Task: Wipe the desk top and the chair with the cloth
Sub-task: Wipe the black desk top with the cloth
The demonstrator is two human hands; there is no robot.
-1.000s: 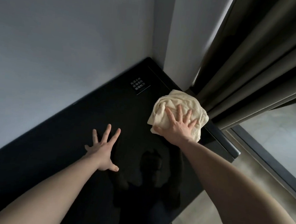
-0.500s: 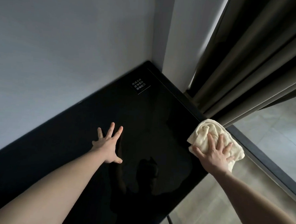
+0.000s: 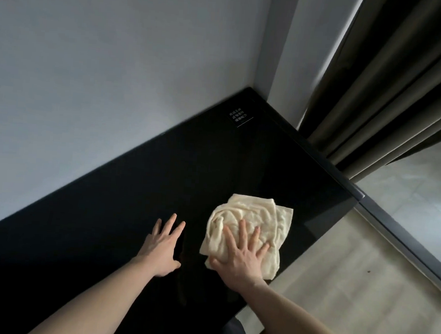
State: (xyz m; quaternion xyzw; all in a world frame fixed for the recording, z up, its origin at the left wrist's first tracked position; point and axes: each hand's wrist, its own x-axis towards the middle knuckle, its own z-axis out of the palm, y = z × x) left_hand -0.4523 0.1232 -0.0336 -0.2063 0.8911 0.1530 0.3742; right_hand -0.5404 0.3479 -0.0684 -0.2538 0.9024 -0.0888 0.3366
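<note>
Two hands flat, fingers spread: right hand (image 3: 241,257) presses cloth (image 3: 249,226) on desk top (image 3: 134,187); left hand (image 3: 163,246) just beside, bare

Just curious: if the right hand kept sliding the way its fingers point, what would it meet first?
Probably only more desk top: the right hand, flat on the cloth, points toward the far corner, where the small label comes before the wall.

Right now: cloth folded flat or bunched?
Bunched: the cloth shows crumpled folds and uneven edges under the flat right hand on the desk top.
</note>
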